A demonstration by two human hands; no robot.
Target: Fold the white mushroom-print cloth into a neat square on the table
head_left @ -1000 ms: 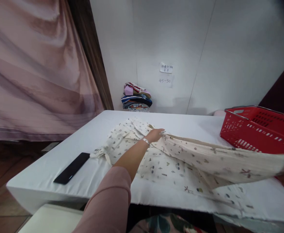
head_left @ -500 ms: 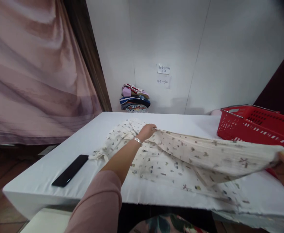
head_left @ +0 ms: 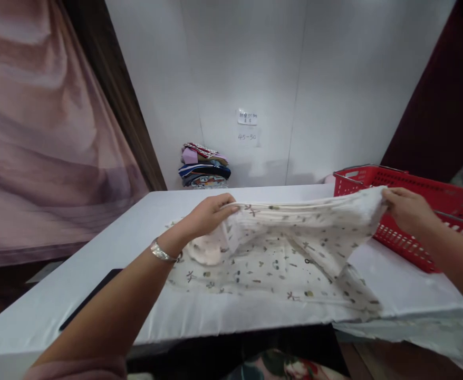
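A white garment (head_left: 271,264) with a small scattered print lies over the white table, its upper part lifted between my hands. My left hand (head_left: 211,214), with a silver bracelet at the wrist, pinches the lifted edge near the middle of the view. At the other end of that edge, my right hand (head_left: 407,208) grips a bunched corner, close in front of the red basket. Between the hands the cloth hangs in long creases, and its lower part rests flat on the tabletop. The exact kind of garment is hard to tell from its folds.
A red plastic basket (head_left: 405,258) stands at the right. Folded clothes (head_left: 203,168) are stacked at the back by the wall, left of two paper notes (head_left: 248,126). The black phone-like slab (head_left: 89,298) lies at the left of the white table (head_left: 113,248), partly behind my left arm.
My right hand has come inward and up, raising its end of the cloth. My left hand holds a raised edge, and the cloth's left end is drawn in. The view has shifted.
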